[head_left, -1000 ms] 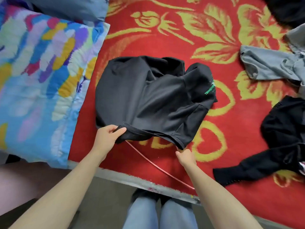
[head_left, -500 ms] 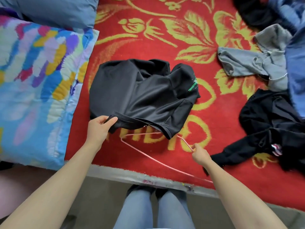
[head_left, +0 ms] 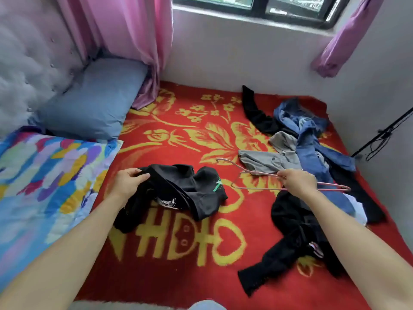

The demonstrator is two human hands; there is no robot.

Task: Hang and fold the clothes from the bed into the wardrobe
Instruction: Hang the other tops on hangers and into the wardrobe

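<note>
A black T-shirt (head_left: 178, 193) with a green mark lies crumpled on the red and yellow bed cover (head_left: 178, 253). My left hand (head_left: 127, 184) grips its left edge and lifts the cloth a little. My right hand (head_left: 297, 181) holds a thin pink wire hanger (head_left: 250, 173) above the cover, right of the shirt, its hook pointing left and away. A black long-sleeved garment (head_left: 292, 229) sprawls under my right forearm. A grey garment (head_left: 266, 162), blue jeans (head_left: 310, 142) and another black piece (head_left: 254, 113) lie heaped at the right.
A colourful quilt (head_left: 44, 180) and a blue pillow (head_left: 93, 101) fill the bed's left side. Pink curtains (head_left: 125, 36) hang at the back, under a window (head_left: 257, 7). White walls close the back and right. A black stand leg (head_left: 382, 135) leans at the right wall.
The hanger has come out from under the black shirt and my right hand has raised it to the right. My left hand bunched the shirt upward. The view has tilted up to show the room.
</note>
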